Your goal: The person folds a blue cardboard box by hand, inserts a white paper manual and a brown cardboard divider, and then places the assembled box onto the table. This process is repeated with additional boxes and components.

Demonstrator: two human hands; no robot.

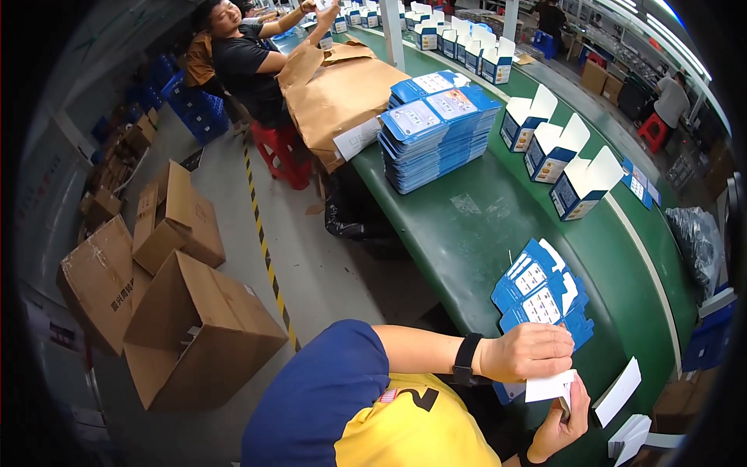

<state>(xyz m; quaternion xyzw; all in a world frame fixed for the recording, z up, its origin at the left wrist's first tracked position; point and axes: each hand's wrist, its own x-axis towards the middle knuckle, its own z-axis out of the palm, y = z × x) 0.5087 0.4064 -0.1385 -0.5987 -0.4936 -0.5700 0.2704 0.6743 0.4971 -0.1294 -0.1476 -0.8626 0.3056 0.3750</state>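
Head view: the left hand (529, 352) is closed, its fingers curled at the upper edge of a white card (549, 387). The right hand (562, 426) pinches the same card at its right and lower edge. The position of the left thumb cannot be told. The card is held in front of the yellow shirt (412, 424), near the close end of a green bench (436, 226). A black wristband (467, 359) is fitted on the left wrist.

To the right of the hands are white sheets (618, 392) in two groups. Just beyond the left hand, flat blue blanks (537, 292) lie overlapping on the bench.

Farther along, three boxes (542, 161), blue and white, stand in a line with white flaps raised. To their left, a tall stack (436, 140) of blue blanks rests near the bench edge. Brown paper (342, 97) adjoins the stack on its far side.

On the floor at left are open cartons (233, 335) and a yellow-black stripe (261, 233). Beyond the paper, a co-worker (249, 66) sits on a red stool (282, 156), both arms raised. More boxes (496, 66) line the far bench.
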